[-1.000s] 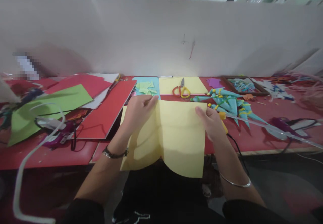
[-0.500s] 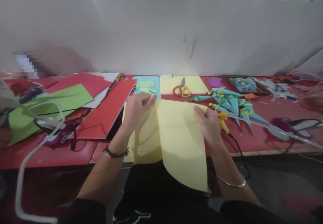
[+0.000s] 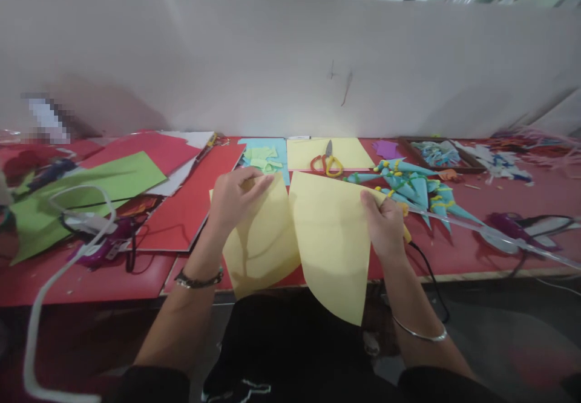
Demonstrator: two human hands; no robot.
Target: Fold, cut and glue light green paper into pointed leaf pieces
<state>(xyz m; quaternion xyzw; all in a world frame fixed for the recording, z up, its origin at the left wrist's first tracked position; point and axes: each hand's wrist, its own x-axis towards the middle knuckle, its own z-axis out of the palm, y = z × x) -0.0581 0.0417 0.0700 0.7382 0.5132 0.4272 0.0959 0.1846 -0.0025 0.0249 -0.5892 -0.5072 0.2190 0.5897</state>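
Two pale yellow paper pieces hang in front of me over the table's front edge, a narrow gap between their top corners. The left yellow piece (image 3: pixel 263 239) is pinched at its top by my left hand (image 3: pixel 238 200). My right hand (image 3: pixel 385 224) grips the upper right corner of the right yellow piece (image 3: pixel 333 239) between thumb and curled fingers. The lower edges of both pieces are curved. Behind them, scissors (image 3: pixel 327 162) with red and yellow handles lie on a flat yellow sheet (image 3: pixel 354 149).
Blue paper cones (image 3: pixel 413 185) and a yellow glue gun (image 3: pixel 407 233) lie right, before a brown tray (image 3: pixel 474 162). Left are a red board (image 3: pixel 181 209), a green sheet (image 3: pixel 122 176) and a purple glue gun (image 3: pixel 106 249). A pale wall (image 3: pixel 254 64) stands behind.
The yellow paper, joined along the middle before, now shows as two parted pieces. My hands have moved apart, left hand leftward and right hand slightly rightward.
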